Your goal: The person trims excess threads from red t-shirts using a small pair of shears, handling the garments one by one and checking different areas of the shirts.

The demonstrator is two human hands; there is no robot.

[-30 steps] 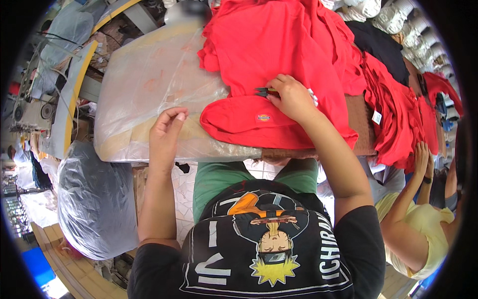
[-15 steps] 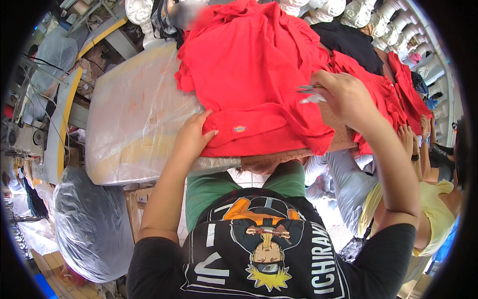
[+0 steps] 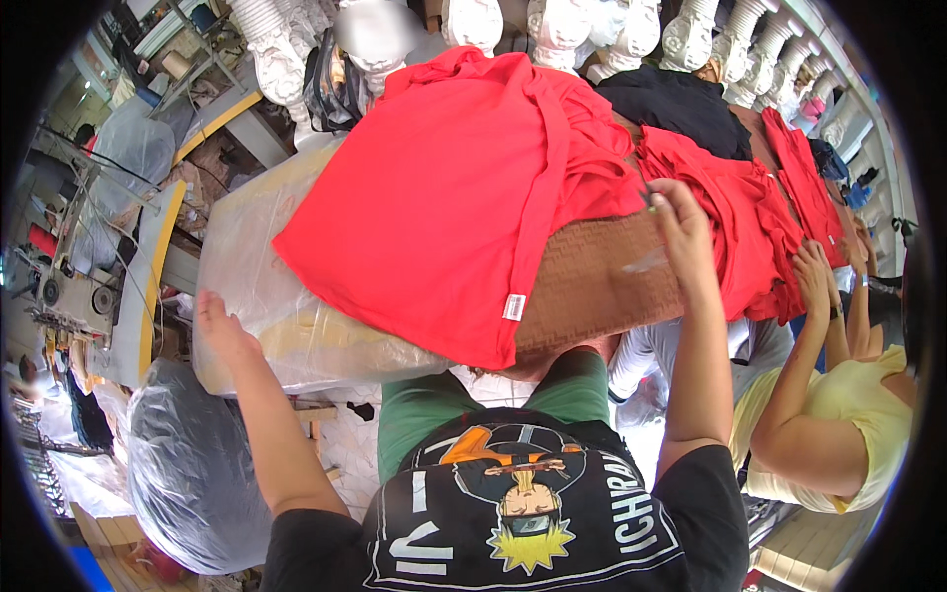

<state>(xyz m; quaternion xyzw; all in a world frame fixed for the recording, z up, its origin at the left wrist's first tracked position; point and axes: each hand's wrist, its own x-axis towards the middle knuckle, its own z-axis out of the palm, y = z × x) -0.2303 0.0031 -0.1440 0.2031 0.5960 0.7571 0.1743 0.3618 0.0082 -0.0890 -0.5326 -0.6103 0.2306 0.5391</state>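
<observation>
A large red garment lies spread over the brown table cover and a plastic-wrapped slab. A white label sits at its near corner. Left of the cloth, my left hand hovers by the wrapped slab, fingers apart, touching no fabric. My right hand is closed on small thread snips, just right of the garment's edge. Only the dark tip of the snips shows. Below that hand, a thin whitish scrap shows against the brown cover.
More red garments and a black cloth lie to the right. A co-worker in yellow handles red cloth there. White balusters line the far side. Left stand a sewing machine table and a plastic-covered bundle.
The red garment has shifted left and spread out; its small patch no longer shows and a white label does. My left hand has let go and moved left.
</observation>
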